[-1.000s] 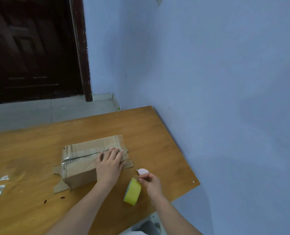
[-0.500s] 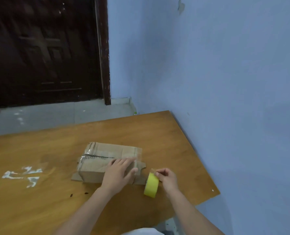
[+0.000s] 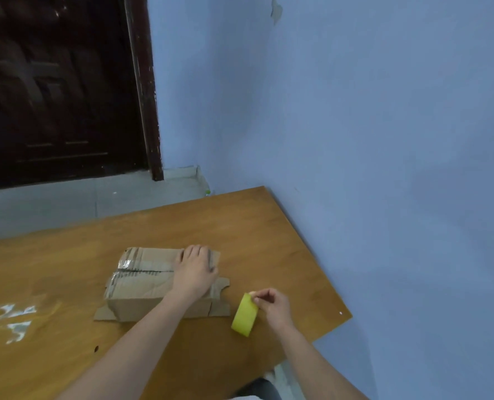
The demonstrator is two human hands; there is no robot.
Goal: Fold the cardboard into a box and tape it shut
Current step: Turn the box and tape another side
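The cardboard box (image 3: 153, 284) lies flat on the surface (image 3: 66, 356), toward its right half, flaps folded shut. Compared with a second ago, the left hand (image 3: 195, 274) has shifted to the box's right end, where it presses palm-down with fingers together. The right hand (image 3: 271, 306) still pinches the top of the yellow tape roll (image 3: 245, 316), upright beside the box. Judgement: taping is imminent. The box's long axis runs left-right, slightly rotated; its seam follows that axis.

Left hand (image 3: 195, 271) flat, fingers straight, palm down; right hand (image 3: 271, 304) in pinching grip, forearm extended.
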